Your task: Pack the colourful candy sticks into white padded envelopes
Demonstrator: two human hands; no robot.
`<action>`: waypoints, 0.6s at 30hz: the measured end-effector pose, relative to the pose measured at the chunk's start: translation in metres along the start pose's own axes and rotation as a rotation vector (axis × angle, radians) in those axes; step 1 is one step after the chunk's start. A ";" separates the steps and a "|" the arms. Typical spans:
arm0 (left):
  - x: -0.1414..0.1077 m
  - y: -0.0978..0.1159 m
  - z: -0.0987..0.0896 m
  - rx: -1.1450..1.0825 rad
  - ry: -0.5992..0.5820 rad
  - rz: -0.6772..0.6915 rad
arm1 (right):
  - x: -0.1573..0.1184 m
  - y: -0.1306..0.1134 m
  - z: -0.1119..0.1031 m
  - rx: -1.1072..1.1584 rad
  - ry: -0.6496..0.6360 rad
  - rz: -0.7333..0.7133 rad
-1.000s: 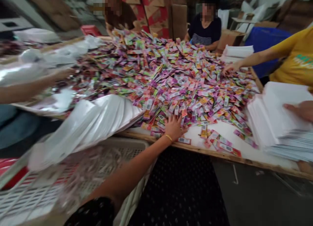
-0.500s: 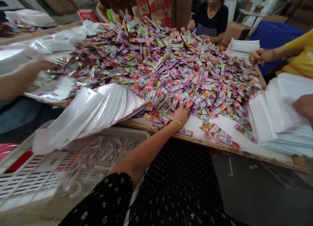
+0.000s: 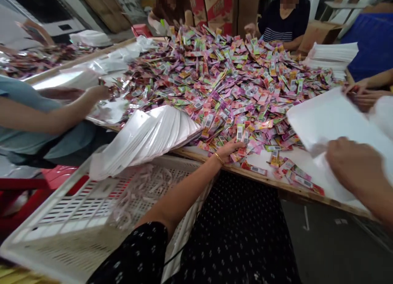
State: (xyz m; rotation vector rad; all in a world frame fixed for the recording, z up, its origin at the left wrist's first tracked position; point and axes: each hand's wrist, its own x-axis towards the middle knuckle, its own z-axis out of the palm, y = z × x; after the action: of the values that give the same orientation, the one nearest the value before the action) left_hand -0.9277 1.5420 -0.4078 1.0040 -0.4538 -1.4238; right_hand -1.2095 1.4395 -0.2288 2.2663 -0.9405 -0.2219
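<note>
My left hand [image 3: 229, 151], with a thin bracelet at the wrist, is closed on a few small printed sachets [image 3: 240, 133] just above the table's front edge. Behind it spreads a large heap of similar pink, purple and green sachets [image 3: 196, 77]. On the right, my right hand [image 3: 353, 165] grips a white plastic bag [image 3: 334, 118], holding it raised and tilted over the table; its fingertips are partly hidden. Several loose sachets [image 3: 302, 179] lie between my hands near the front edge.
A fanned stack of clear-white bags [image 3: 156, 132] overhangs a white plastic basket [image 3: 73, 210] at left. Another bag stack [image 3: 333, 56] stands back right. Co-workers sit around: a blue-sleeved arm [image 3: 61, 116] at left, hands [image 3: 365, 91] at right, two people behind the heap.
My left hand has come up out of the heap with sachets in its fingers. My right hand has moved left, lifting a white bag from its stack. The view has turned left.
</note>
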 end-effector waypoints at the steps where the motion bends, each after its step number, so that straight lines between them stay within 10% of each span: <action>1: 0.003 -0.003 -0.001 0.093 0.002 0.044 | 0.001 -0.010 0.007 -0.014 -0.075 -0.025; 7: -0.002 0.024 0.001 1.193 0.008 0.178 | 0.015 -0.015 0.075 0.090 -0.369 0.161; 12: -0.033 0.030 0.074 1.873 0.289 0.342 | 0.015 0.003 0.082 0.173 -0.442 0.261; 18: 0.020 -0.057 0.170 1.773 -0.748 0.798 | 0.023 0.012 0.030 0.147 -0.359 0.253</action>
State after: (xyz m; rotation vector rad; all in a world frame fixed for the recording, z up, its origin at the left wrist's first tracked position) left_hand -1.0920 1.4808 -0.3668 1.2156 -2.5818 -0.2831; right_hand -1.2109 1.4026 -0.2419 2.2514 -1.4604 -0.4716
